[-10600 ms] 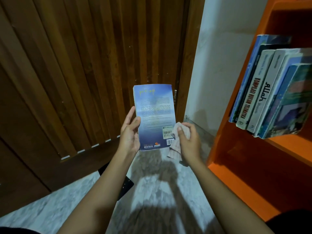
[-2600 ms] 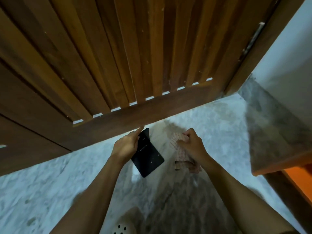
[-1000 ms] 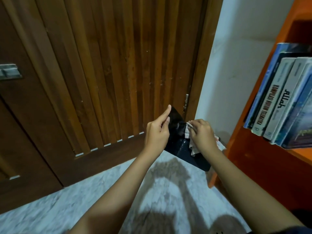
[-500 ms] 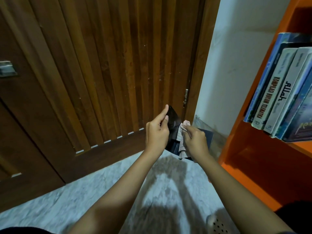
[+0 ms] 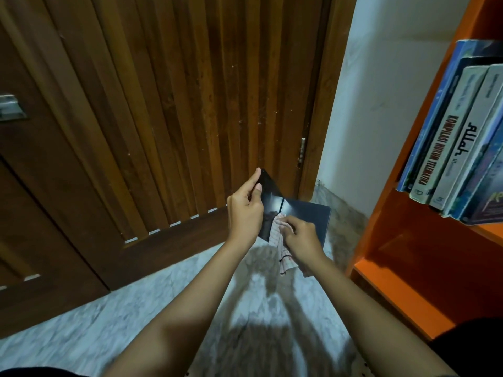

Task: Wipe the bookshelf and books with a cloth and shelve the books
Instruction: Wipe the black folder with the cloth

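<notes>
A thin dark book [image 5: 304,213] is held open in front of me, low against the wooden door. My left hand [image 5: 245,210] grips its left cover by the upper edge. My right hand [image 5: 300,235] holds a pale checked cloth [image 5: 280,240] bunched against the book's inner fold, and the cloth's loose end hangs below the hand. At the right stands the orange bookshelf [image 5: 408,257], with several books [image 5: 451,137] leaning on its upper shelf.
A brown slatted wooden door [image 5: 190,104] fills the left and centre, with a metal latch [image 5: 11,107] at the far left. A white wall [image 5: 381,104] lies between door and shelf. The floor is pale marble [image 5: 109,317].
The blue book from earlier is gone from my hands. I picked a dark book off the floor, lifted it, and it now lies further open with the cloth lower along its fold.
</notes>
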The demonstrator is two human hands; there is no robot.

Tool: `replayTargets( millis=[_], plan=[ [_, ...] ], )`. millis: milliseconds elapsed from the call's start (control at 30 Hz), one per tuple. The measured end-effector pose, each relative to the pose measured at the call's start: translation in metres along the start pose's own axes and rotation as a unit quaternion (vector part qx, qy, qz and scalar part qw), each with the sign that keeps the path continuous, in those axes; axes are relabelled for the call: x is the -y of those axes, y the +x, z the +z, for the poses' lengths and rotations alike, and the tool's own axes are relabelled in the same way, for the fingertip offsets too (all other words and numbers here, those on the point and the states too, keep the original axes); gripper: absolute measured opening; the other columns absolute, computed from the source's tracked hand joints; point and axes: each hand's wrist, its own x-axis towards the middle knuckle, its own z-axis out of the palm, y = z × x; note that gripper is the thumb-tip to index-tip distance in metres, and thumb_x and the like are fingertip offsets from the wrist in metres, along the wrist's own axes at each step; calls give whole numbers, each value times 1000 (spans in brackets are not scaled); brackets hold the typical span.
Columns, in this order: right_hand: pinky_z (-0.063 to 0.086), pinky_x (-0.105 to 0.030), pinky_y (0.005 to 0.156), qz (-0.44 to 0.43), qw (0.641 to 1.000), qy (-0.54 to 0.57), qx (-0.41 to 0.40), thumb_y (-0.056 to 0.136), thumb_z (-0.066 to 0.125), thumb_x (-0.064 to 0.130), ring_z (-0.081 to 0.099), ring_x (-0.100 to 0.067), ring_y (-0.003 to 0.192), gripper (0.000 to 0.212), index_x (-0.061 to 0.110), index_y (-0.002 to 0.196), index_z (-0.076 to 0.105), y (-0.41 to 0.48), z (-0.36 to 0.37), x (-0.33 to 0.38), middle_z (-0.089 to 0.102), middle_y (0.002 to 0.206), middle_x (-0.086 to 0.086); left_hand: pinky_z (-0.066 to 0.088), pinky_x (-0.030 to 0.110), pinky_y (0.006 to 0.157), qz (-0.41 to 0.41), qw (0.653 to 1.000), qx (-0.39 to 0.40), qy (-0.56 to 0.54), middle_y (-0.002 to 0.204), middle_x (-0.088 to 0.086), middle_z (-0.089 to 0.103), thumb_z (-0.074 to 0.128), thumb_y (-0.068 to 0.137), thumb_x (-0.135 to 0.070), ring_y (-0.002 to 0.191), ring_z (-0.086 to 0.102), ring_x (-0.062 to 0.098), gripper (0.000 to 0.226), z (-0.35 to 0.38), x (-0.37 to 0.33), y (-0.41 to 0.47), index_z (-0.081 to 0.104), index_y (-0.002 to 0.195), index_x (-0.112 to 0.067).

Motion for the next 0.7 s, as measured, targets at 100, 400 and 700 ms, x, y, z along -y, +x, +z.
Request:
replayTargets(
  millis=[100,400,700],
  plan=[
    [43,-27,56,9,999,-9,33,94,49,6,57,-18,61,24,10,108,68,-6,8,-1,66,94,-17,39,7,60,-22,999,-19,13,76,-37,54,50,96,-7,57,43,-9,34,-2,10,2,57,128,-15],
    [41,-9,63,13,990,22,135,88,55,5,59,-11,85,19,17,90,70,-9,1,-5,68,88,2,29,31,45,-15,994,-83,71,60,4,51,47,97,-10,46,27,15,39,-17,30,8,50,135,-20],
    [44,-14,55,-19,993,110,-44,93,54,11,58,-6,75,18,24,95,66,27,-60,24,64,86,12,28,26,47,36,994,-17,104,62,24,57,49,96,-9,47,32,19,39,-23,35,4,50,134,-20]
  ],
)
